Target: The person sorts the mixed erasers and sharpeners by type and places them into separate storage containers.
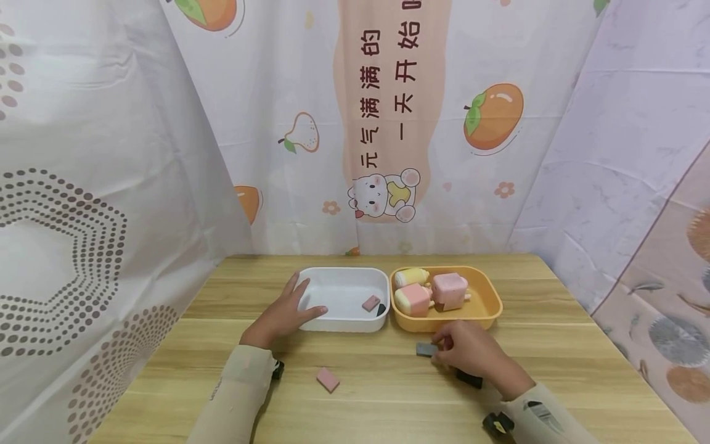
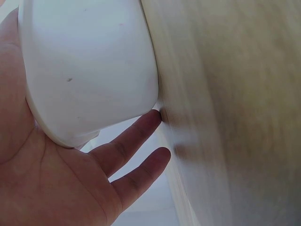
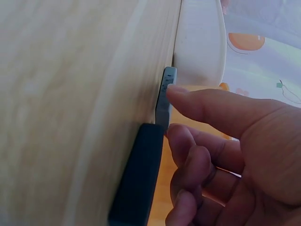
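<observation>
My left hand rests spread at the left end of a white tray, thumb over its front rim. In the left wrist view, two straight fingers reach along the tray's outside, down by the tabletop. With thumb and index finger, my right hand pinches a small flat grey block in front of the yellow tray. Dark marks show on the grey block's face in the right wrist view. A longer dark block lies close beside it, partly under the right hand in the head view.
Inside the white tray are a small pink block and a black piece. Another pink block lies on the wooden table. The yellow tray holds a pink bottle-like toy and others. A printed curtain hangs behind.
</observation>
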Demonstrator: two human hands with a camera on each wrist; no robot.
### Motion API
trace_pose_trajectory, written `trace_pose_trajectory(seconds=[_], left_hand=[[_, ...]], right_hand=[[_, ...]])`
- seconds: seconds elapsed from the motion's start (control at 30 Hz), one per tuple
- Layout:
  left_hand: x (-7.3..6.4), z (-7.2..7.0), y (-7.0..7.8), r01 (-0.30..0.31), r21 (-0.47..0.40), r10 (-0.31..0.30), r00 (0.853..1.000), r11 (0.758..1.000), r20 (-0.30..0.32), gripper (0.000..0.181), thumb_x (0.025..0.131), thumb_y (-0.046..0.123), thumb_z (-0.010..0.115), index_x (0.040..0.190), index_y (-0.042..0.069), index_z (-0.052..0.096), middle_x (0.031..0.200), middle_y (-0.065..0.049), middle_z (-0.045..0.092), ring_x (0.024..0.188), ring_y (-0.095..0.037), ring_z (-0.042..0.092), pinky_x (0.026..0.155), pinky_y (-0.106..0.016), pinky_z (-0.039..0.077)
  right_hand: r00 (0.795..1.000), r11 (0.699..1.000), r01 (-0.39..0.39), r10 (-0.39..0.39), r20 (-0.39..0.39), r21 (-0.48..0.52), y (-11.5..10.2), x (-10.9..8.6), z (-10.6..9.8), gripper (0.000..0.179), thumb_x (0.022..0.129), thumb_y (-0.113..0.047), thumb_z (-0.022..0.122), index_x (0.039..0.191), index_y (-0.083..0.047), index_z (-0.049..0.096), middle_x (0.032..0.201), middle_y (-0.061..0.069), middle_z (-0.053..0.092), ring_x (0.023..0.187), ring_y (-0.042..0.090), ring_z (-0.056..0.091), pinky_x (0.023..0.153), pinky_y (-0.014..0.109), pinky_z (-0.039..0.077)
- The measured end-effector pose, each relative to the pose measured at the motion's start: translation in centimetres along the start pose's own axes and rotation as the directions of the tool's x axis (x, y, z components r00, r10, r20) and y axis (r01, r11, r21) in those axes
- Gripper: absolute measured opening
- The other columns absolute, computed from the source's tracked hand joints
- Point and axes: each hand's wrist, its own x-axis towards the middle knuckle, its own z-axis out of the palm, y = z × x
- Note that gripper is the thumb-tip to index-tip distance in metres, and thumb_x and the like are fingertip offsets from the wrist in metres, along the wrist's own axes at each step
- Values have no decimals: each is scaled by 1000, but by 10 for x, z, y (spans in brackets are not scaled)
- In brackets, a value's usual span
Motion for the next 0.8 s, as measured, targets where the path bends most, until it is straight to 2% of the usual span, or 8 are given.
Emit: trace_pose_trajectory(seconds=[0.23, 0.53, 0.8], left_hand=[[2, 1, 0, 4, 4, -4, 1000, 1000, -1, 109, 88, 79, 59, 167, 16, 18, 175, -9, -8, 158, -42, 21, 118, -66, 31], [2, 3, -4, -6, -3, 6, 1000, 1000, -11, 110, 88, 80, 58, 167, 16, 18, 175, -9, -8, 158, -41, 20, 118, -66, 31], [2, 3, -4, -7, 0, 7, 1000, 1000, -17, 110, 87, 80, 58, 167, 15, 20, 175, -10, -7, 158, -41, 20, 118, -66, 31]], right_hand=[[999, 999, -42, 43, 19, -10, -3, 1, 1, 23, 75, -25, 92, 94, -18, 81, 67, -11, 59, 60, 8, 53, 55, 25, 40], [999, 999, -18, 20, 26, -41, -4, 3, 3, 15, 75, -20, 90, 84, -23, 79, 64, -12, 58, 59, 7, 52, 54, 25, 39], [1000, 998, -12, 13, 19, -63, -4, 6, 6, 15, 75, -23, 90, 85, -25, 80, 64, -15, 58, 58, 5, 52, 54, 24, 39]])
